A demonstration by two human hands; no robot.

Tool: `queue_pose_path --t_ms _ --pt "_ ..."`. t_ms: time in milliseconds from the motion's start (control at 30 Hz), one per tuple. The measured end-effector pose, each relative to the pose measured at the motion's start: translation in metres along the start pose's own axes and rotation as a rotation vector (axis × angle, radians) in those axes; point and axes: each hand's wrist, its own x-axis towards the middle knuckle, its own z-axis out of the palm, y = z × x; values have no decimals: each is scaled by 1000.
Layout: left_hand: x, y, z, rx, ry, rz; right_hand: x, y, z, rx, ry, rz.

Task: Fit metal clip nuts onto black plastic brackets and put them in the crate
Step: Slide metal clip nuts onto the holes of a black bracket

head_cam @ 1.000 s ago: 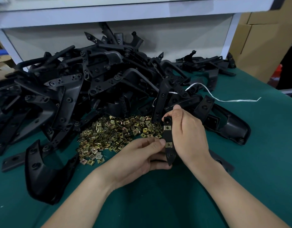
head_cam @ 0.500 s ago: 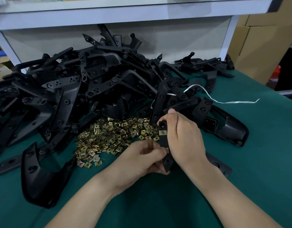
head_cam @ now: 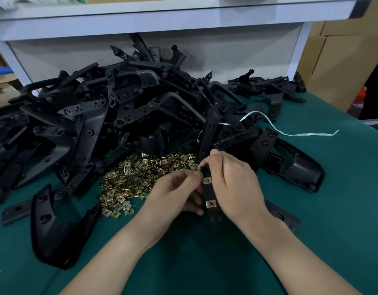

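Head view: the right side of the held black plastic bracket (head_cam: 209, 191) is hidden behind the right hand (head_cam: 234, 184), and its left edge is partly covered by the left hand (head_cam: 175, 190); whether the left fingertips touch metal or only plastic is hard to make out. Both forearms are cut off by the bottom edge. The bracket is a narrow strip, held roughly upright just above the green table mat (head_cam: 332, 209), in front of the loose pile of clip nuts (head_cam: 139, 179). Two brass-coloured clip nuts sit on it, an upper one (head_cam: 207, 180) and a lower one (head_cam: 211, 203), with a round hole at its bottom end. Right hand wraps the strip from the right, thumb at the top end, clamped on it. Left hand is curled, thumb and forefinger pinching the strip's left edge beside the upper nut. Behind, a heap of black brackets (head_cam: 120, 116) lies against a white shelf (head_cam: 162, 20); a white strap (head_cam: 290, 134) trails off it to the right.
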Motion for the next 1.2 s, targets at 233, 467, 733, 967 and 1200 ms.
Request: queue_pose_path --t_ms 233,467,733,967,1200 --pt "2 -3 -3 104 -23 -32 -1 -1 2 -66 -26 -28" --pt "5 -1 -4 -10 32 -84 -2 -2 -1 32 -100 -76" --pt "1 22 -15 -289 243 59 -6 -5 2 810 -643 114" --pt "-2 9 -9 443 446 367 4 -13 5 1389 -726 440" --pt "3 4 -10 274 515 299 6 -12 15 1264 -477 695"
